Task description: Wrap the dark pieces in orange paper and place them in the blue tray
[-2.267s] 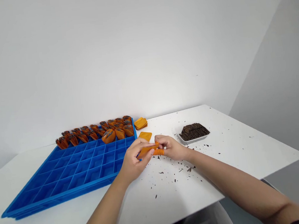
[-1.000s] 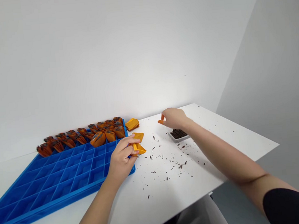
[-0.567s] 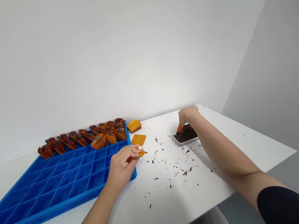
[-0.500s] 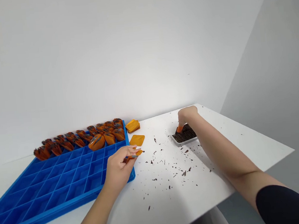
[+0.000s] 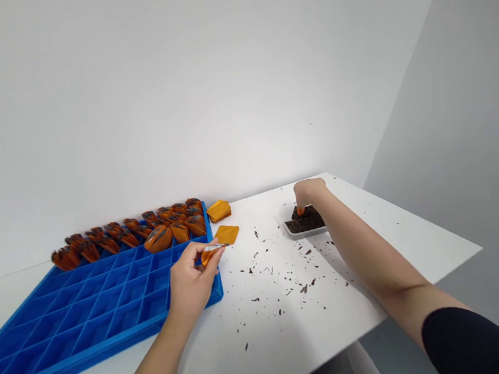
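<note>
White table point(image 5: 213, 361) across the middle, and the big blue compartment tray point(image 5: 93, 355) sprawls from 7 to 9 o'clock. The left hand point(image 5: 190, 281) sits at 7 o'clock over the tray's near corner, thumb and fingers pinched together. The right hand point(image 5: 309, 192) is at 3 o'clock, its orange-covered fingertip down in the white dish point(image 5: 297, 237) at 4 — whether it grips anything, I can't tell. Dark brown layered pieces point(image 5: 308, 223) pack that dish.

Orange pouches point(image 5: 158, 238) stand bunched in the tray's back rows. A flat stack of pouches point(image 5: 219, 211) lies just off its far right corner, a single flat pouch point(image 5: 227, 235) nearer, and the silver-lined pouch point(image 5: 207, 256) is in the left hand's pinch. Smallest of all, dark flakes point(image 5: 304, 289) litter 5 to 6 o'clock.

Partway, I'd judge: only the tray's back rows carry pouches, and flat ones and plenty of dark pieces remain.

And the change! Some two seconds ago both hands were together on a pouch; now they're well apart. Half a second ago its orange face showed — now its silver lining does.
</note>
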`<state>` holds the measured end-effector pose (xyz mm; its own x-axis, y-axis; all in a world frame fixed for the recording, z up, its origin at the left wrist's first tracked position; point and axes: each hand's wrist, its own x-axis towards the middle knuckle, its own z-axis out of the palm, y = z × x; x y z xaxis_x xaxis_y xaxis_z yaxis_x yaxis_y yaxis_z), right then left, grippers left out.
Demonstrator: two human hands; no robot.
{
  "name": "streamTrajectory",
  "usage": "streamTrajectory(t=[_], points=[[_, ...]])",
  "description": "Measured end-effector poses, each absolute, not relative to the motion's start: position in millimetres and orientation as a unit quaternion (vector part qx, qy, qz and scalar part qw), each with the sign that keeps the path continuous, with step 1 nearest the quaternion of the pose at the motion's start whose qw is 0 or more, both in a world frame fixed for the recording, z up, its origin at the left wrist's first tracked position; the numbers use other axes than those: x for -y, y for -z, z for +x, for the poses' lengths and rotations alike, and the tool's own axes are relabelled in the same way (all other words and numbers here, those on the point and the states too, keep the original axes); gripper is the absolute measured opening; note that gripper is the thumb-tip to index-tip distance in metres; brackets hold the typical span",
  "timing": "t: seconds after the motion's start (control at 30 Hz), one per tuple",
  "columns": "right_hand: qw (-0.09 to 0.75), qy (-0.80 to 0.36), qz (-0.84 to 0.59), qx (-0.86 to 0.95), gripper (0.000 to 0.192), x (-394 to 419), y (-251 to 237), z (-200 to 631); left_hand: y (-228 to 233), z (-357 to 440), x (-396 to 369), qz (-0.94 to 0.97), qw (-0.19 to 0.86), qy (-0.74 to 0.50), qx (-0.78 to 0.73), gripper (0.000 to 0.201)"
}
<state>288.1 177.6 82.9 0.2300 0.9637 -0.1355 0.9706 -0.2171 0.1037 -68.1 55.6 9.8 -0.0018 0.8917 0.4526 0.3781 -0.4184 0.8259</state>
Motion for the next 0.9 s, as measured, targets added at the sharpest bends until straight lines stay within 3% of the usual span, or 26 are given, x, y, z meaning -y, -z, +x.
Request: streamTrajectory(t=[0.1,0.3,0.47,0.7,0.9], points=[[0.129,0.033,0.782,-0.609,0.057,-172,-89,286,-10,-67,-53,0.667,0.273,-0.524,-0.454,0.023],[0.108,0.039,0.762,-0.637,0.044,-166,-106,289,-11,-63,-52,0.641,0.327,-0.515,-0.465,0.030],[0.007,0.091,0.687,-0.720,0.018,-149,-129,297,-15,-58,-47,0.643,0.378,-0.502,-0.438,0.031],[-0.196,0.134,0.425,-0.874,0.023,-105,-155,257,-18,-51,-42,0.643,0.389,-0.507,-0.422,0.032],[-0.224,0.122,0.291,-0.922,0.017,-77,-157,210,-16,-52,-45,0.639,0.381,-0.509,-0.432,0.031]])
